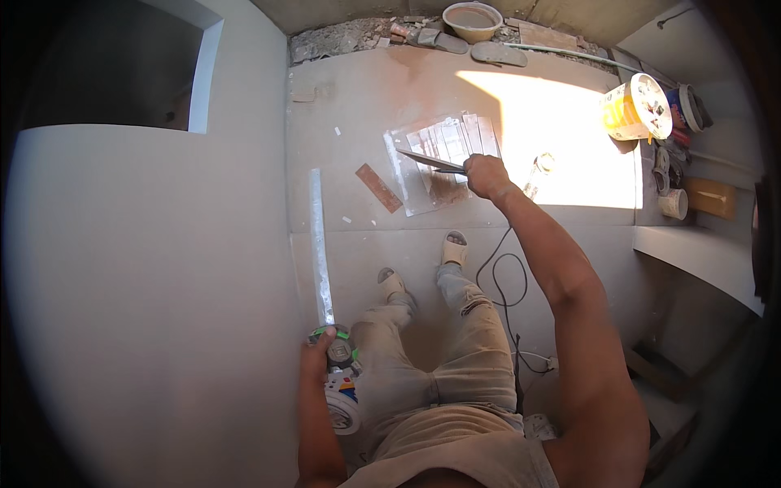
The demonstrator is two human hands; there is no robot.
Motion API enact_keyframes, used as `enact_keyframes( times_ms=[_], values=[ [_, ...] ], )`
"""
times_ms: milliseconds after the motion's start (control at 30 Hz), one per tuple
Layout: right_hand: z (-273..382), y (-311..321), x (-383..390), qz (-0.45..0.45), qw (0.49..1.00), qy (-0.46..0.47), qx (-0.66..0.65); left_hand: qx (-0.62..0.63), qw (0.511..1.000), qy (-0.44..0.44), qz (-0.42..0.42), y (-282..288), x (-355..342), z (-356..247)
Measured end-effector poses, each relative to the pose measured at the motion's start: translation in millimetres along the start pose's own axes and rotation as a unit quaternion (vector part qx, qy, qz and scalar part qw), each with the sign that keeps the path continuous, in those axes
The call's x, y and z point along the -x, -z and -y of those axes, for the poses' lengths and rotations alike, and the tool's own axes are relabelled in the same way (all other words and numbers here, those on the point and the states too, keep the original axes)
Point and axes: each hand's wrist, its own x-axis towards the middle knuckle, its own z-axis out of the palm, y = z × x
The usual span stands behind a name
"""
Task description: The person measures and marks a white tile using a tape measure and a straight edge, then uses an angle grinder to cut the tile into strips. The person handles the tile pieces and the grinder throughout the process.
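Note:
My right hand [488, 176] reaches forward, fingers wrapped round the dark handle of a trowel [429, 160]. Its thin flat blade points left, seen nearly edge-on above a white-smeared panel [415, 191] on the floor. Low on the left, my left hand [316, 358] grips a round grey-and-green object [340, 350], whose kind I cannot make out. Just below it is a white cylinder [343, 416] with a coloured label; whether the two are joined is unclear. A long whitish strip [320, 252] runs forward from that hand.
A reddish-brown strip [379, 189] lies left of the panel. Beside my right leg, a black cord [505, 303] loops. A white-and-yellow bucket [626, 112] stands right; a basin [473, 22] and rubble sit at the far wall. A smooth wall [163, 285] rises on my left.

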Motion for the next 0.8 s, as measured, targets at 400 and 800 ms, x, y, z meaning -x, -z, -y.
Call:
enact_keyframes(
  times_ms=[400, 800],
  values=[
    [-31, -60, -155, -0.106, 0.980, 0.139, 0.096, 0.018, 0.998, 0.001, 0.056, -64, -134, -44],
    [-49, -288, -84, -0.013, 0.983, 0.153, 0.097, 0.022, 0.982, -0.109, 0.154, -90, -291, -57]
  ],
)
